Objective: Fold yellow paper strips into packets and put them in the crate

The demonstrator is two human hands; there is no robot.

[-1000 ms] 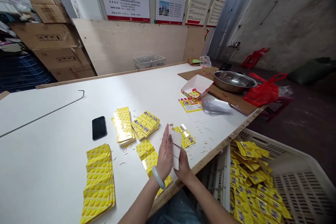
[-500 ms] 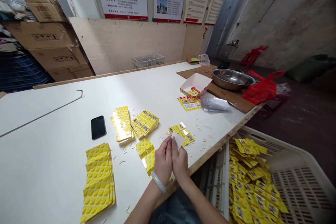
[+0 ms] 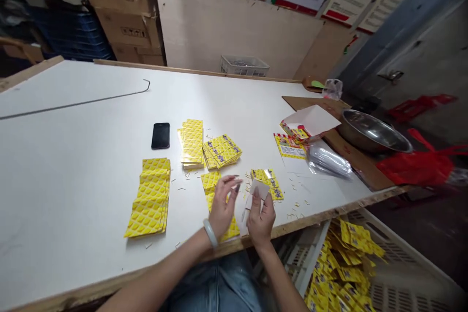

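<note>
My right hand (image 3: pixel 261 219) is closed on a folded white card (image 3: pixel 260 188), thumb pressed on its face. To its left, my left hand (image 3: pixel 222 207), with a pale bangle at the wrist, is off the card, fingers curved and apart from the thumb. Beneath the left hand lies a yellow patterned strip (image 3: pixel 211 180), partly covered. Just beyond the right hand rest several yellow printed cards (image 3: pixel 272 180). Further left are a stack of printed yellow cards (image 3: pixel 222 151), a stack of narrow yellow strips (image 3: pixel 192 141) and a pile of long folded yellow strips (image 3: pixel 149 197).
A black phone (image 3: pixel 161 135) lies beyond the long strips. Small paper scraps (image 3: pixel 296 207) litter the table (image 3: pixel 91 170). At right are an open box (image 3: pixel 310 122), clear plastic sleeves (image 3: pixel 329 161), a metal basin (image 3: pixel 376 131) and a red bag (image 3: pixel 420 168). A crate of yellow packets (image 3: pixel 343 273) stands below the edge.
My hands were pressed together around the white card; now the left has come away leftward and opened, while the right keeps the card. The camera view has turned and tipped downward.
</note>
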